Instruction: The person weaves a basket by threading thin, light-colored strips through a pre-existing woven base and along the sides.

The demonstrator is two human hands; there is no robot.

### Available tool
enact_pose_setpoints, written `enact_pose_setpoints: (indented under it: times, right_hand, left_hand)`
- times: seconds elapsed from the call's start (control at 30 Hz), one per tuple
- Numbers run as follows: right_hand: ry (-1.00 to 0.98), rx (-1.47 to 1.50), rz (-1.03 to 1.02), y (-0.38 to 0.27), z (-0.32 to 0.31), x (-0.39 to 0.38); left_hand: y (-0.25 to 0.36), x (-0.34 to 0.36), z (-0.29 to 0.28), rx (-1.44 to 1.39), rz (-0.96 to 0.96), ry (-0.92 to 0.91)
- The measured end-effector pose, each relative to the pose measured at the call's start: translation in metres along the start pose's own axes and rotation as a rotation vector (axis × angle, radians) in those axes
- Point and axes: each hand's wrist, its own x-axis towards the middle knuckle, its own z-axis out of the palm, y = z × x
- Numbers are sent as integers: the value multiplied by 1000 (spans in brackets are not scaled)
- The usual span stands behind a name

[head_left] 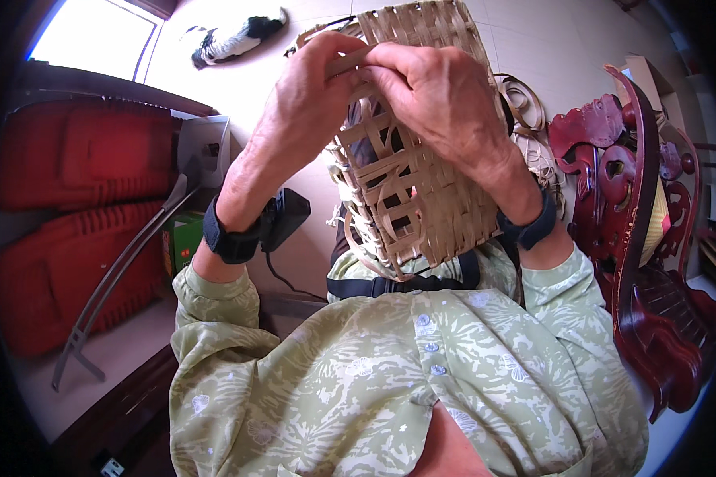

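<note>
A partly woven basket (453,199) of flat tan strips rests across my lap, its left part loosely woven with open gaps and its right part tightly woven. Above its far left portion my left hand (310,95) is closed, pinching a flat tan weaving strip (348,61). My right hand (445,103) meets it there, thumb and fingers closed on the same strip, with the back of the hand hiding some of the weave. Where the strip passes into the basket is hidden by the fingers.
Coiled loose strips (523,103) lie on the floor right of the basket. A carved dark red wooden chair (640,199) stands at the right. Red plastic chairs (95,159) and a green box (184,242) are at the left. A black-and-white animal (235,40) lies on the far floor.
</note>
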Motion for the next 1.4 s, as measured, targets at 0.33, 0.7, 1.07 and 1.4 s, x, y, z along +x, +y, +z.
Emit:
enact_pose_setpoints:
  times: [0.33,0.7,1.07,1.4]
  right_hand:
    - [-407,504,135,9,-16,25]
    - [-200,698,52,-13,-64,45]
    - [-309,1299,68,-32,-61,30]
    - [-182,1065,234,-1,-50,31]
  left_hand:
    - [30,-9,-14,-226,-188,-53]
    - [18,-20,-6,60,58,3]
    - [22,-21,9,33,150,196]
    - [28,-17,19,157,80,267]
